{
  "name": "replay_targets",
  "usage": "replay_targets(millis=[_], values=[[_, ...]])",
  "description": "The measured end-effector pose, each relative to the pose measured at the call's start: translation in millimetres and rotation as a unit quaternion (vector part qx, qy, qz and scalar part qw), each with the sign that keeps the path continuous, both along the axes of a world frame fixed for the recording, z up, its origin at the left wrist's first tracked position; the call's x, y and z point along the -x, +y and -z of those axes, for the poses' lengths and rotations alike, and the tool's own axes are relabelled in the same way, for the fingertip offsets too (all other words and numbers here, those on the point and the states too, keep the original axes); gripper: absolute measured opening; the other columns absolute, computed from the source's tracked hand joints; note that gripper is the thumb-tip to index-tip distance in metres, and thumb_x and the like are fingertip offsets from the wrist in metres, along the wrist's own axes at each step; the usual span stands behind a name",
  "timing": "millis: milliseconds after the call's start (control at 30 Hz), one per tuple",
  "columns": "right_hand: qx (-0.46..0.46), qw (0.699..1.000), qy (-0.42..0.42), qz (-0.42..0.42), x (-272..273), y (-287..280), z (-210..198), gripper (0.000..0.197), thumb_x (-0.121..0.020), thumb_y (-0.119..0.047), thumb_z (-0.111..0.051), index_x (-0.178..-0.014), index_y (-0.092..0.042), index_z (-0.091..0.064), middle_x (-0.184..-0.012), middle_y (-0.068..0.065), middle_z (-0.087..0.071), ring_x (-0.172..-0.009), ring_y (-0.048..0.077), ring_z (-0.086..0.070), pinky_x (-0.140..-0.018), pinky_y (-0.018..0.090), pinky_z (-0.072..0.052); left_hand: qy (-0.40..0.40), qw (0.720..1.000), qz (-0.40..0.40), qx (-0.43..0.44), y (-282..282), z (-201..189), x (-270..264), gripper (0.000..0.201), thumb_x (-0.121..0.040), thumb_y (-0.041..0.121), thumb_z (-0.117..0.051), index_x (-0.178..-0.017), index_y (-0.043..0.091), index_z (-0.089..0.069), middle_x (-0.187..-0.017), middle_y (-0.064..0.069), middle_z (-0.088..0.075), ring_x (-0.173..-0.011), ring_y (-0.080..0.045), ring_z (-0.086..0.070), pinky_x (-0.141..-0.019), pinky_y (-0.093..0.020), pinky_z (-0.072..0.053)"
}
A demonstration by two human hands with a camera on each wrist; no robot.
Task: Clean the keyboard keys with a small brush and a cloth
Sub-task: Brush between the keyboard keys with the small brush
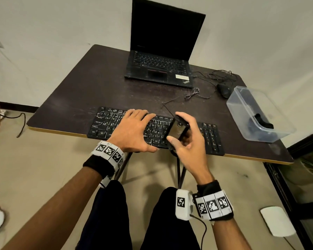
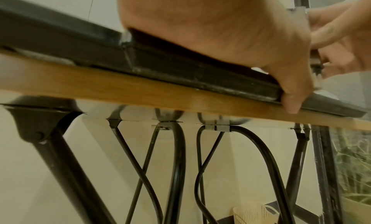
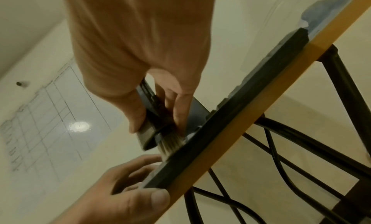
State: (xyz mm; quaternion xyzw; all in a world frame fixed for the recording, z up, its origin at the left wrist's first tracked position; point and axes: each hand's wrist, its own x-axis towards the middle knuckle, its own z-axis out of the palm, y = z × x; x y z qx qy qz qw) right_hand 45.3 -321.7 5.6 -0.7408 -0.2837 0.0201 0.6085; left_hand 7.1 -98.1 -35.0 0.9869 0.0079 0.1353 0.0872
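A black keyboard (image 1: 105, 123) lies along the front edge of the dark table (image 1: 70, 98). My left hand (image 1: 134, 130) rests flat on its middle keys, fingers spread and thumb hooked over the front rim (image 2: 291, 103). My right hand (image 1: 190, 143) grips a small brush (image 1: 177, 130) with a wide black handle, held just right of the left hand. In the right wrist view the pale bristles (image 3: 170, 143) touch the keyboard's near rim (image 3: 220, 135). A dark, cloth-like thing (image 1: 262, 121) lies in the clear tub; I cannot tell what it is.
An open black laptop (image 1: 161, 69) stands at the back of the table. A wired mouse (image 1: 224, 90) and loose cable lie to its right. The clear plastic tub (image 1: 242, 105) sits at the right edge. My knees are under the front edge.
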Motion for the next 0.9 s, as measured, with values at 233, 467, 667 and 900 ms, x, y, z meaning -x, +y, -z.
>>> replay_targets(millis=[233,467,667,900], values=[[-0.024,0.999,-0.009,0.039,0.0,1.0,1.6,0.073,-0.084,0.01,-0.076,-0.142,-0.03,-0.057,-0.124,-0.024,-0.067,-0.112,0.009,-0.07,-0.091,0.028,-0.059,-0.001,1.0,0.0,0.001,0.7,-0.3,-0.4,0.123,-0.056,0.091,-0.055,-0.153,0.017,-0.046,-0.148,-0.006,-0.051,-0.138,-0.027,-0.045,-0.125,-0.046,-0.024],[-0.085,0.992,0.006,0.092,2.8,-12.0,5.4,0.071,-0.084,0.016,-0.075,-0.142,-0.022,-0.056,-0.125,-0.022,-0.069,-0.11,0.004,-0.07,-0.091,0.022,-0.055,-0.001,1.0,-0.002,-0.003,0.8,2.4,-0.7,0.123,-0.056,0.092,-0.056,-0.153,0.018,-0.046,-0.148,-0.006,-0.052,-0.139,-0.027,-0.045,-0.125,-0.048,-0.024],[-0.095,0.991,0.001,0.094,7.0,-24.8,11.7,0.071,-0.085,0.014,-0.076,-0.143,-0.022,-0.057,-0.125,-0.013,-0.07,-0.109,0.008,-0.071,-0.089,0.02,-0.055,-0.003,1.0,0.0,-0.004,0.6,2.1,-0.6,0.123,-0.056,0.092,-0.055,-0.153,0.018,-0.045,-0.148,-0.006,-0.052,-0.139,-0.028,-0.046,-0.125,-0.048,-0.024],[-0.073,0.994,-0.012,0.086,4.9,-19.4,9.3,0.07,-0.084,0.015,-0.076,-0.142,-0.021,-0.057,-0.12,-0.028,-0.068,-0.106,0.001,-0.07,-0.089,0.019,-0.054,-0.005,1.0,0.003,-0.005,-0.6,1.6,-0.7,0.121,-0.057,0.092,-0.057,-0.153,0.018,-0.046,-0.147,-0.005,-0.052,-0.137,-0.027,-0.046,-0.125,-0.046,-0.024]])
